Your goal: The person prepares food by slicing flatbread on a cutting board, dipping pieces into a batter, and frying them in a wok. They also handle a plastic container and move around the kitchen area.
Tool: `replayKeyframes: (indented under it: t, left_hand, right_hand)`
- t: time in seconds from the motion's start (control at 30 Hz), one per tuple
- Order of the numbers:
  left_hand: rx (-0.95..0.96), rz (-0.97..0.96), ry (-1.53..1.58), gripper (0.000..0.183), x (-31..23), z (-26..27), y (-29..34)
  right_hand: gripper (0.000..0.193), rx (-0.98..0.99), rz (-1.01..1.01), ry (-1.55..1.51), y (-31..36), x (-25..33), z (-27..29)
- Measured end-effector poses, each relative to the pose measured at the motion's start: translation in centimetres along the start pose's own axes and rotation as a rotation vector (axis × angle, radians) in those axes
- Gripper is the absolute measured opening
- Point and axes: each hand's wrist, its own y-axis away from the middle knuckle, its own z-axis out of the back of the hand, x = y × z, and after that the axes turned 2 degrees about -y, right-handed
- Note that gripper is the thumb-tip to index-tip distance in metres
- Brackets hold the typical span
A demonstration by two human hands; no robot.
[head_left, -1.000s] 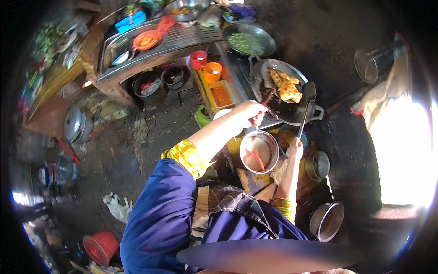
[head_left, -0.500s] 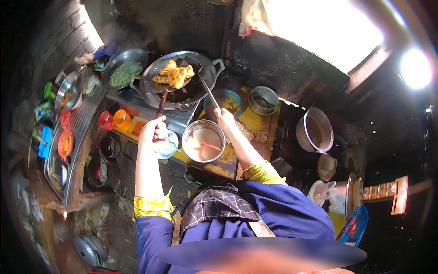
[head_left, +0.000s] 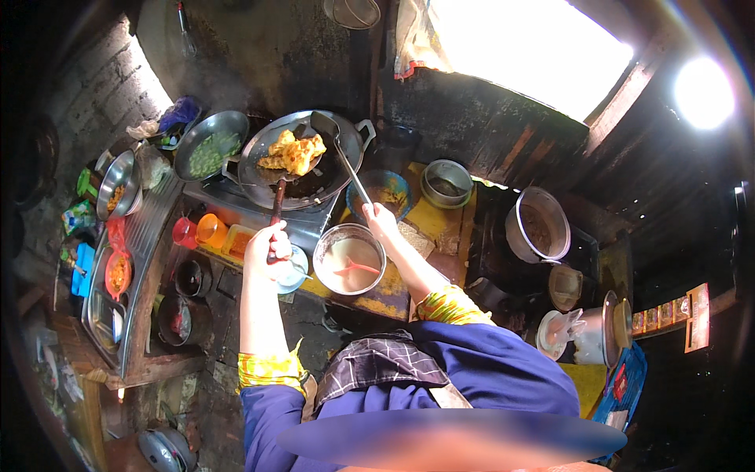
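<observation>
My left hand (head_left: 267, 250) is closed round the dark handle of a skimmer (head_left: 279, 203). Golden fried pieces (head_left: 291, 152) rest in the skimmer's head, over a large two-handled wok (head_left: 354, 140) with dark oil at its bottom. A long metal spatula (head_left: 353, 175) is gripped in my right hand (head_left: 381, 223). Its blade is beside the fried pieces, on their right, over the far part of the wok. Nearer me, a pot of pale batter (head_left: 336, 256) with a red spoon (head_left: 358, 268) in it stands between my forearms.
Left of the wok sits a pan of green pieces (head_left: 211, 153). Red (head_left: 185, 233) and orange cups (head_left: 211, 230) line the stove's front, near a light blue plate (head_left: 292, 271). A blue basin (head_left: 381, 195), a metal pot (head_left: 447, 184) and a larger pot (head_left: 538, 225) stand to the right.
The view has shifted, so the scene sits slightly lower. The spatula's blade now shows flatter and more plainly beside the fried pieces. Both hands keep their holds.
</observation>
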Motion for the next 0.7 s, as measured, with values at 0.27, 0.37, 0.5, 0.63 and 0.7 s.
replayKeyframes:
  t: [0.27, 0.37, 0.5, 0.63, 0.7]
  left_hand:
    - [-0.039, -0.004, 0.035, 0.029, 0.3, 0.2, 0.0]
    - [-0.018, -0.008, 0.03, 0.031, 0.5, 0.2, -0.3]
    - [0.086, 0.003, -0.002, 0.03, 0.3, 0.5, -0.4]
    - [0.048, -0.043, 0.039, 0.006, 0.8, 0.4, 0.0]
    - [0.054, -0.047, 0.019, 0.019, 0.9, 0.3, 0.1]
  right_hand:
    - [0.041, 0.005, 0.0, 0.03, -0.5, 0.3, 0.0]
    - [0.042, -0.085, -0.054, -0.09, -0.6, 0.3, -0.1]
    - [0.044, -0.01, 0.036, 0.008, -0.4, 0.3, 0.0]
    - [0.044, -0.139, 0.033, -0.037, -0.8, 0.0, 0.1]
    - [0.044, -0.091, 0.013, 0.005, -1.3, -0.5, 0.1]
